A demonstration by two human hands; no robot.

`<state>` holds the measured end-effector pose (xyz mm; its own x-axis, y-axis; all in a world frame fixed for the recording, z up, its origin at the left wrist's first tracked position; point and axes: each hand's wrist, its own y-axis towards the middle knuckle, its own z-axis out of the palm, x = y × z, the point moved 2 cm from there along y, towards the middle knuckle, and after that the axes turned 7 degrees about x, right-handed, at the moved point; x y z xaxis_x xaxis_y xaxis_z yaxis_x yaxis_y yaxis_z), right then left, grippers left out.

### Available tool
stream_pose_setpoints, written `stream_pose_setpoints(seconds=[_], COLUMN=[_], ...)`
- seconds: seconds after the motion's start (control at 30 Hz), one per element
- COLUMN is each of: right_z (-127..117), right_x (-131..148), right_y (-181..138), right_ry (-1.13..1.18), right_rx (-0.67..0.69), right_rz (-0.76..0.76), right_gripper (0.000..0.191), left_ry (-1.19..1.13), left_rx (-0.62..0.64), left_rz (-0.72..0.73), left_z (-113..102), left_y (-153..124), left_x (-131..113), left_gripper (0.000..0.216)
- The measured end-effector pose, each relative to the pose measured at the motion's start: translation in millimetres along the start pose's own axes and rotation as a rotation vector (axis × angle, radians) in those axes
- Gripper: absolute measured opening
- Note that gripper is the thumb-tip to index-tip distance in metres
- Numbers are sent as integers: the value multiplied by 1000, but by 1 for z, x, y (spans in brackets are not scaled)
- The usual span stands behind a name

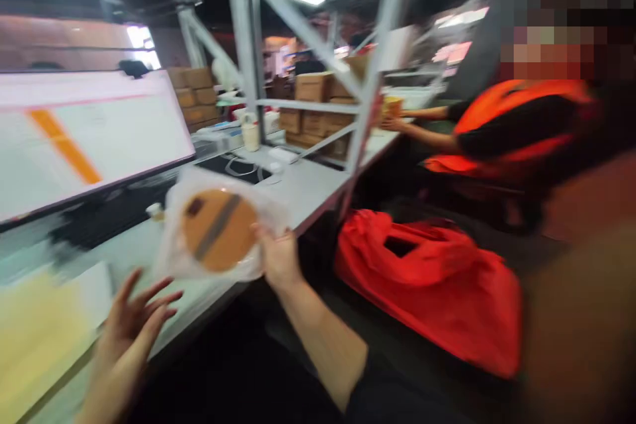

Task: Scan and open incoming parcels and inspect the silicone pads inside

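Note:
My right hand (281, 255) grips the right edge of a translucent plastic bag with a round tan disc (221, 230) inside. A dark grey band crosses the disc at a slant, and a small dark patch marks its upper left. What the disc is made of I cannot tell. The bag is held up over the table edge. My left hand (136, 331) is apart from it, below and to the left, with its fingers spread and nothing in them. Near that hand lies a blurred pale yellow sheet or pad (40, 338) on the table.
A monitor (99, 132) stands at the left above a dark keyboard (114, 202). Metal uprights (380, 59) rise from the table, with cardboard boxes (313, 89) behind. A red bag (427, 285) sits right of the table. Beyond it, a person in an orange vest (517, 112) handles a yellow object (391, 108).

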<state>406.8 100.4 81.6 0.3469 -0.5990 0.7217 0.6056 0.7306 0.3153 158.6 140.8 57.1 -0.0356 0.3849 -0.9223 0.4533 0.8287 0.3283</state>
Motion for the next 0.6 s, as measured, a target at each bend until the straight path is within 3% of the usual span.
stream_pose_setpoints(seconds=[0.1, 0.23, 0.3, 0.4, 0.6], right_z=[-14, -26, -28, -27, -21], right_x=[16, 19, 18, 17, 12], right_y=[14, 38, 41, 37, 36], right_ry=[-21, -68, -52, -14, 22], right_rx=[-172, -108, -68, -90, -108], right_rz=[-189, -301, -287, -243, -213], right_gripper=[51, 40, 32, 28, 33], left_ry=[247, 596, 737, 896, 1116], left_rx=[110, 401, 463, 356, -22], left_rz=[59, 314, 405, 389, -45], left_z=[-1, -16, -26, -54, -154], left_y=[-5, -14, -16, -6, 42], left_x=[-7, -13, -16, -15, 19], left_gripper=[19, 25, 27, 24, 38])
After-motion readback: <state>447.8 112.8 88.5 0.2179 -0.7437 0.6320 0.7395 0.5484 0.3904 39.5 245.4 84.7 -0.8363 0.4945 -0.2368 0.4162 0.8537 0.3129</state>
